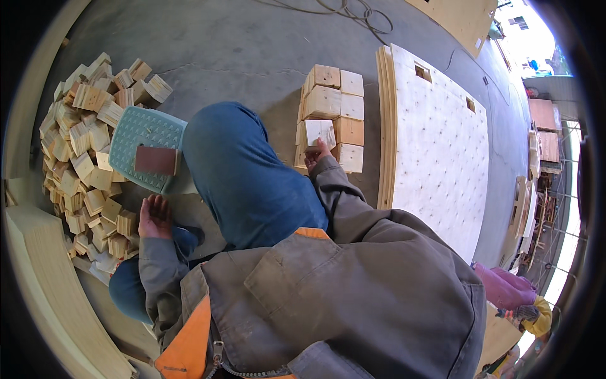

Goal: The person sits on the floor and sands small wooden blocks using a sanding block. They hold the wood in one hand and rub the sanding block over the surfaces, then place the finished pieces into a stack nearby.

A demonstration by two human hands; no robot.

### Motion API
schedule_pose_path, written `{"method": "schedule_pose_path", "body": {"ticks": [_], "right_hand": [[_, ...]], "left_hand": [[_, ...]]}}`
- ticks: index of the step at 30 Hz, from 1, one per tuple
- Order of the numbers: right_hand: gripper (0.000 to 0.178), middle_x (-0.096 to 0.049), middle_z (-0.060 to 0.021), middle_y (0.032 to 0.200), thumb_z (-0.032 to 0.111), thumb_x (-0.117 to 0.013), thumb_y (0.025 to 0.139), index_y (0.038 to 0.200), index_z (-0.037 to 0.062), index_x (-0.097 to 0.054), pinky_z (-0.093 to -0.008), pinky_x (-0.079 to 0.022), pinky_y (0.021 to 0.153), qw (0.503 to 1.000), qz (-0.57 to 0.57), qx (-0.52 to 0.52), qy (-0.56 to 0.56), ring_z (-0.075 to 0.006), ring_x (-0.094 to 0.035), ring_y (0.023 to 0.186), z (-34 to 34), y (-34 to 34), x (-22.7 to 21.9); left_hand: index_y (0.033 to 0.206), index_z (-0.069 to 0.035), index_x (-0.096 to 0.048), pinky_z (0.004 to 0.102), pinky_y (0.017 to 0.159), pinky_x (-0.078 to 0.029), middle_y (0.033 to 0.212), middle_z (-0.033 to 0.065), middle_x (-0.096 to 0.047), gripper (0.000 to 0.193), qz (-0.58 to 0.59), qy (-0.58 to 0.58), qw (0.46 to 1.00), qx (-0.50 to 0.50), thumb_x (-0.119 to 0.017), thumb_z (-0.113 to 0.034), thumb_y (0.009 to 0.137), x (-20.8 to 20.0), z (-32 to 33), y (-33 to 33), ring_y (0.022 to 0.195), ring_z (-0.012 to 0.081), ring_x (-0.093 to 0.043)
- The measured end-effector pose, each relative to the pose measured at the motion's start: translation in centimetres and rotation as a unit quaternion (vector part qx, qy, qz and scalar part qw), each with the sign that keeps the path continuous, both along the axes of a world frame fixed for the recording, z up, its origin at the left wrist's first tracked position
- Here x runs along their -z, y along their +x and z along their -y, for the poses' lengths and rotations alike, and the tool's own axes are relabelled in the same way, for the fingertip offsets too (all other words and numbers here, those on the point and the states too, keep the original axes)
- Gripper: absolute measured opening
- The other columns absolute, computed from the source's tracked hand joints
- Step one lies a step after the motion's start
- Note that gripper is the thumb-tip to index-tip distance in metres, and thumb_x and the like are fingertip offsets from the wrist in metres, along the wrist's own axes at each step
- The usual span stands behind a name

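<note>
My right hand (318, 155) grips the near end of a pale wooden block (319, 131) at the neat stack of similar blocks (350, 130). That block sits at the top of the stack, and my fingers are partly hidden by it. My left hand (156, 216) is open and empty, palm up with the fingers stretched, just below a light teal plastic stool (136, 122). On the stool lies a flat reddish-brown rectangular piece (155, 160) that looks like sandpaper or a sanding pad. My blue-trousered knee rises between the stool and the stack.
Left of the stool is a large loose heap of wooden blocks (82, 164). Plywood sheets (442, 139) are piled to the right of the stack. A hose or cable (353, 11) lies coiled on the far concrete floor. Another person (508, 287) is at the right edge.
</note>
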State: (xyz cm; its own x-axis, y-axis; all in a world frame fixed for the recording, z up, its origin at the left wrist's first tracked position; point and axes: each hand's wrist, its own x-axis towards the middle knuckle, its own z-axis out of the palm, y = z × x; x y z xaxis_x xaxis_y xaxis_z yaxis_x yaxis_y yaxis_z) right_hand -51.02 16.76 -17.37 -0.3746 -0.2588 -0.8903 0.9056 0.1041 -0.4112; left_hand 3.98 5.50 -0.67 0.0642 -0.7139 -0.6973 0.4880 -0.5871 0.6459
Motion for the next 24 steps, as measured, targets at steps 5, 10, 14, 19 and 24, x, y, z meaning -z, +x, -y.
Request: {"method": "schedule_pose_path", "body": {"ticks": [5, 10, 14, 19, 24], "right_hand": [[0.036, -0.069, -0.0019, 0.091, 0.052, -0.08, 0.094, 0.109, 0.0212, -0.067, -0.0441, -0.05, 0.081, 0.998, -0.008, 0.04, -0.042, -0.0241, -0.065, 0.081, -0.2, 0.8, 0.2], [0.036, -0.07, -0.006, 0.101, 0.043, -0.082, 0.097, 0.115, 0.016, -0.068, -0.0433, -0.053, 0.082, 0.995, 0.002, 0.077, -0.058, -0.0263, -0.065, 0.089, 0.0, -0.3, 0.1], [0.043, -0.069, -0.0095, 0.118, 0.037, -0.079, 0.101, 0.132, 0.0118, -0.064, -0.0443, -0.056, 0.093, 0.987, -0.058, 0.108, -0.103, -0.0283, -0.064, 0.107, 0.7, -1.7, 0.2], [0.06, -0.06, -0.0126, 0.142, 0.038, -0.075, 0.104, 0.149, 0.006, -0.051, -0.0495, -0.057, 0.104, 0.991, -0.083, 0.091, -0.058, -0.0307, -0.059, 0.127, 1.2, -2.4, 0.2], [0.052, -0.064, -0.0136, 0.138, 0.037, -0.069, 0.107, 0.144, 0.0029, -0.055, -0.0497, -0.058, 0.103, 0.989, -0.074, 0.098, -0.083, -0.0325, -0.062, 0.124, 1.2, -1.0, -2.2]], "left_hand": [[0.14, -0.012, -0.066, 0.0476, 0.114, -0.045, 0.135, 0.005, -0.07, 0.053, 0.022, 0.027, 0.999, 0.018, -0.073, -0.047, 0.101, 1.2, 0.7, -0.8, 0.127, 0.0279, -0.063], [0.142, -0.012, -0.065, 0.0477, 0.113, -0.046, 0.136, 0.005, -0.07, 0.055, 0.027, 0.037, 0.999, 0.026, -0.073, -0.046, 0.1, 2.4, 1.1, -0.9, 0.127, 0.0287, -0.063], [0.137, -0.014, -0.068, 0.0469, 0.109, -0.048, 0.131, 0.0039, -0.071, 0.047, 0.02, 0.048, 0.998, 0.03, -0.073, -0.045, 0.101, 2.8, 1.2, -1.5, 0.12, 0.0275, -0.065], [0.134, -0.014, -0.068, 0.0455, 0.103, -0.051, 0.128, 0.0043, -0.071, 0.044, -0.003, 0.05, 0.998, 0.04, -0.075, -0.042, 0.1, 3.6, 1.4, -1.2, 0.116, 0.0274, -0.066], [0.133, -0.013, -0.068, 0.0434, 0.095, -0.055, 0.122, 0.0058, -0.072, 0.043, 0.002, 0.039, 0.999, 0.038, -0.077, -0.038, 0.1, 3.5, 0.9, -1.8, 0.108, 0.0272, -0.068]]}}
